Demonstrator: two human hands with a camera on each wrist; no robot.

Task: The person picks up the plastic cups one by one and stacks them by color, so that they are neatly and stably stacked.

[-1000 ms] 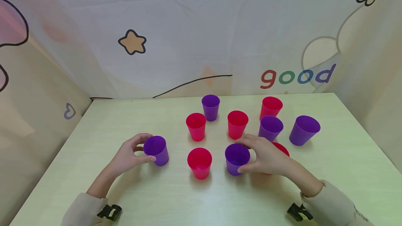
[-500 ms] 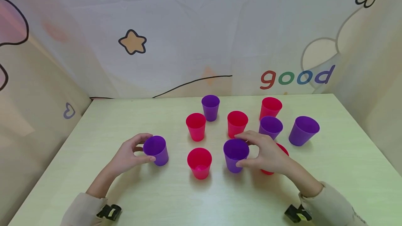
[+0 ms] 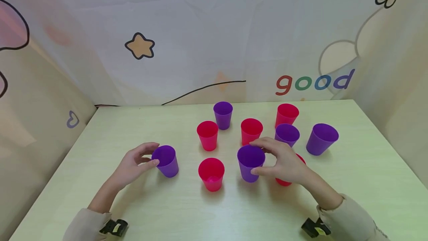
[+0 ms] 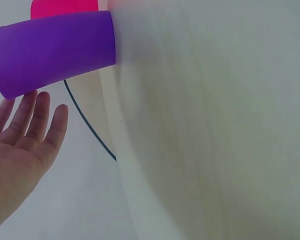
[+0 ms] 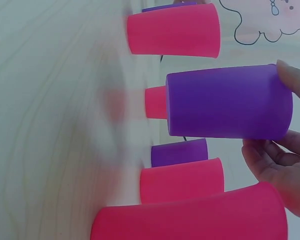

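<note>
My left hand (image 3: 131, 166) spread loosely beside purple cup (image 3: 167, 162); right hand (image 3: 287, 162) pinches second purple cup (image 3: 246, 166) near rim, just above table (image 3: 180, 215).

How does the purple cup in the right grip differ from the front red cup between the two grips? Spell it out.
Colour: the held purple cup is deep purple; the front red cup is pinkish red.
Position: the held purple cup is raised off the table; the front red cup stands on it.
Contact: the right grip holds the held purple cup; the front red cup is untouched.
Shared: both taper toward the base, rims up.
</note>
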